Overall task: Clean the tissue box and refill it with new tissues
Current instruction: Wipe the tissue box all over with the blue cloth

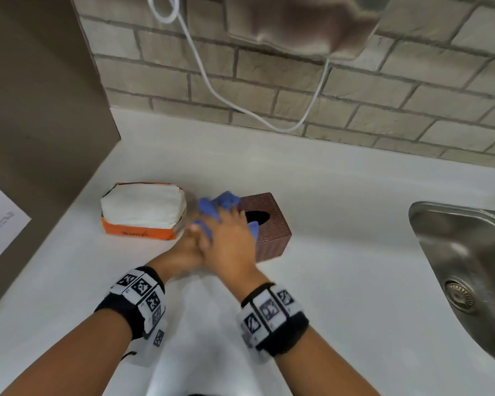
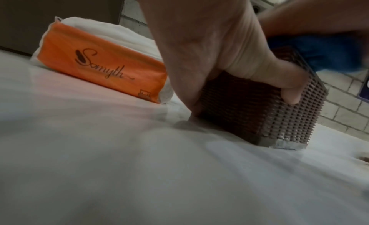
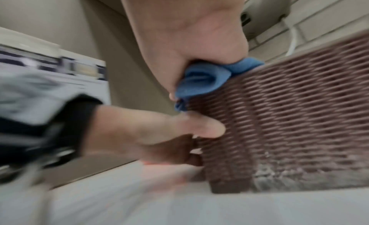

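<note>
tissue box sitting on worktop | left hand gripping its side | right hand clutching blue cloth, seemingly over the opening | tissue pack lying just left | sink lying right

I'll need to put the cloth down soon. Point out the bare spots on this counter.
Bare white counter lies between the brown tissue box and the sink, and behind both toward the brick wall. Crowded: the gap between the orange tissue pack and box.
</note>
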Demonstrator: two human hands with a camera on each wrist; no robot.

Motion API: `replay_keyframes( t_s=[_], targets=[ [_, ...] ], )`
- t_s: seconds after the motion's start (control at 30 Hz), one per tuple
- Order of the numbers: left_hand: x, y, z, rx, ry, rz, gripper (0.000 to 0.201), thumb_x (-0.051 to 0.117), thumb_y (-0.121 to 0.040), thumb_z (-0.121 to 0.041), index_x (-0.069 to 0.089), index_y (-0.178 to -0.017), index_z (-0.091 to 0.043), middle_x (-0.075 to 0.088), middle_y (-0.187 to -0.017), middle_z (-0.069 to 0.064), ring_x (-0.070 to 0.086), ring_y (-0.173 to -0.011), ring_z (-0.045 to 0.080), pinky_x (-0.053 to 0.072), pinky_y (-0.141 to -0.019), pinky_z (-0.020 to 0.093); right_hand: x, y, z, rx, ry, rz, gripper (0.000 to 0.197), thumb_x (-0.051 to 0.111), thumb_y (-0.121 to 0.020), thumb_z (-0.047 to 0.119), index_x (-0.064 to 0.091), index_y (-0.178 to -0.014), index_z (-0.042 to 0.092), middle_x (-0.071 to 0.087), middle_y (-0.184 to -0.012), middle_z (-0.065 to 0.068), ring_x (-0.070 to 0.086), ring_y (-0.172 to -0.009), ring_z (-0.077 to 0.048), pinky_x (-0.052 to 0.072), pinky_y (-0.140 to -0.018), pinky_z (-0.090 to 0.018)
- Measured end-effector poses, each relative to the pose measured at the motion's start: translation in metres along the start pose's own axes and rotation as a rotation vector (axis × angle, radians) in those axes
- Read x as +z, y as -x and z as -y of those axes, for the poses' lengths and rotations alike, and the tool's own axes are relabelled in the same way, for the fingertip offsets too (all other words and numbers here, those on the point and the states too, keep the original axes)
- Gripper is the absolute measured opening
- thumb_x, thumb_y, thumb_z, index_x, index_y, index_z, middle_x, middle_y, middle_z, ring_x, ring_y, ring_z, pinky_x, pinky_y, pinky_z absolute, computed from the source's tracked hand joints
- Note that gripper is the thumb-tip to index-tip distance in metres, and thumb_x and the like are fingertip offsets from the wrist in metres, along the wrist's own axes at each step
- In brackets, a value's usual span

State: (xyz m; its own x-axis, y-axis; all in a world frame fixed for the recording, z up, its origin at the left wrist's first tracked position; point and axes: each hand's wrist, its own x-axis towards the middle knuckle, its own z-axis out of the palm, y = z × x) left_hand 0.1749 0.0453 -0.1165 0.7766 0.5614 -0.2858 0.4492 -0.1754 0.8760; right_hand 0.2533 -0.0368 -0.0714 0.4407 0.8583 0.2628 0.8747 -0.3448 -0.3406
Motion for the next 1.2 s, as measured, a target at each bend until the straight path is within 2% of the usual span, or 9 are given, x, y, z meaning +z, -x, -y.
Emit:
replay_keyframes(
  t_s=[0.13, 0.33, 0.43, 0.53, 0.63, 0.8, 0.97, 1.1, 1.2],
  targets=[
    [-0.005, 0.004, 0.003, 0.074, 0.096, -0.015, 0.096, 0.081, -0.07, 0.004, 0.022, -0.143, -0.017, 0.05, -0.125, -0.008, 0.054, -0.121, -0.002, 0.044, -0.088, 0.004, -0.014, 0.04, -0.033, -0.119, -0.034, -0.061, 0.035, 0.044, -0.091, 0.047, 0.071, -0.108, 0.033, 0.065, -0.125, -0.006, 0.056, -0.119, -0.029, 0.035, -0.11, -0.047],
    [-0.002, 0.003, 0.002, 0.104, 0.09, -0.05, 0.135, 0.093, -0.049, -0.02, 0.003, -0.149, -0.034, 0.039, -0.142, -0.005, 0.043, -0.131, 0.009, 0.044, -0.108, 0.032, -0.041, 0.033, -0.084, 0.401, -0.197, -0.097, 0.038, 0.038, -0.098, 0.05, 0.058, -0.127, 0.036, 0.049, -0.143, -0.004, 0.031, -0.141, -0.03, 0.042, -0.105, -0.041],
    [0.0, 0.0, 0.001, 0.11, 0.058, -0.069, 0.114, 0.089, -0.058, -0.006, 0.016, -0.145, -0.02, 0.046, -0.128, -0.009, 0.05, -0.121, 0.002, 0.046, -0.095, 0.013, -0.018, 0.031, -0.032, 0.227, -0.017, -0.102, 0.048, 0.033, -0.094, 0.051, 0.064, -0.125, 0.03, 0.056, -0.138, -0.007, 0.042, -0.133, -0.037, 0.032, -0.113, -0.048],
    [-0.006, 0.004, 0.011, 0.018, -0.048, -0.027, 0.029, 0.057, -0.092, 0.008, 0.047, -0.103, -0.017, 0.047, -0.094, -0.014, 0.058, -0.104, 0.004, 0.043, -0.079, 0.006, 0.003, 0.026, 0.006, -0.02, -0.036, -0.032, 0.047, 0.036, -0.091, 0.05, 0.071, -0.114, 0.029, 0.063, -0.13, -0.007, 0.051, -0.127, -0.037, 0.031, -0.113, -0.052],
    [-0.008, 0.006, 0.013, -0.008, -0.068, 0.042, 0.041, 0.062, -0.089, 0.006, 0.044, -0.077, -0.029, 0.044, -0.083, -0.015, 0.051, -0.079, -0.003, 0.041, -0.067, 0.004, 0.0, 0.011, 0.005, -0.138, 0.0, 0.096, 0.045, 0.038, -0.09, 0.054, 0.068, -0.116, 0.034, 0.061, -0.132, -0.003, 0.04, -0.136, -0.036, 0.003, -0.115, -0.058],
    [-0.003, 0.002, 0.0, 0.132, 0.112, -0.028, 0.122, 0.093, -0.047, -0.019, 0.019, -0.144, -0.027, 0.042, -0.135, -0.005, 0.047, -0.125, 0.001, 0.046, -0.098, 0.019, -0.019, -0.022, -0.07, 0.122, -0.031, 0.054, 0.05, 0.027, -0.092, 0.059, 0.059, -0.125, 0.04, 0.061, -0.13, 0.002, 0.044, -0.131, -0.026, 0.033, -0.107, -0.046],
    [0.0, 0.002, 0.003, 0.126, 0.1, -0.048, 0.131, 0.091, -0.052, -0.015, 0.003, -0.147, -0.036, 0.038, -0.137, -0.006, 0.044, -0.127, 0.004, 0.046, -0.095, 0.016, -0.021, -0.029, -0.073, 0.32, 0.012, 0.071, 0.041, 0.032, -0.098, 0.053, 0.055, -0.129, 0.038, 0.051, -0.141, 0.0, 0.037, -0.136, -0.032, 0.032, -0.109, -0.045],
    [0.002, -0.007, 0.014, 0.131, 0.098, -0.07, 0.056, 0.076, -0.074, 0.009, 0.042, -0.116, -0.005, 0.051, -0.101, -0.002, 0.054, -0.095, -0.021, 0.046, -0.083, 0.011, -0.006, -0.007, -0.003, 0.048, 0.07, 0.041, 0.043, 0.033, -0.092, 0.048, 0.069, -0.109, 0.032, 0.064, -0.125, -0.003, 0.051, -0.122, -0.033, 0.037, -0.099, -0.052],
    [0.0, -0.002, 0.017, 0.047, -0.025, -0.044, 0.026, 0.041, -0.097, 0.014, 0.054, -0.106, -0.007, 0.048, -0.087, 0.0, 0.057, -0.112, 0.004, 0.04, -0.073, 0.0, 0.001, 0.02, 0.008, -0.1, 0.064, 0.023, 0.048, 0.036, -0.088, 0.05, 0.074, -0.107, 0.028, 0.065, -0.127, -0.001, 0.057, -0.121, -0.029, 0.039, -0.107, -0.048]
  ],
)
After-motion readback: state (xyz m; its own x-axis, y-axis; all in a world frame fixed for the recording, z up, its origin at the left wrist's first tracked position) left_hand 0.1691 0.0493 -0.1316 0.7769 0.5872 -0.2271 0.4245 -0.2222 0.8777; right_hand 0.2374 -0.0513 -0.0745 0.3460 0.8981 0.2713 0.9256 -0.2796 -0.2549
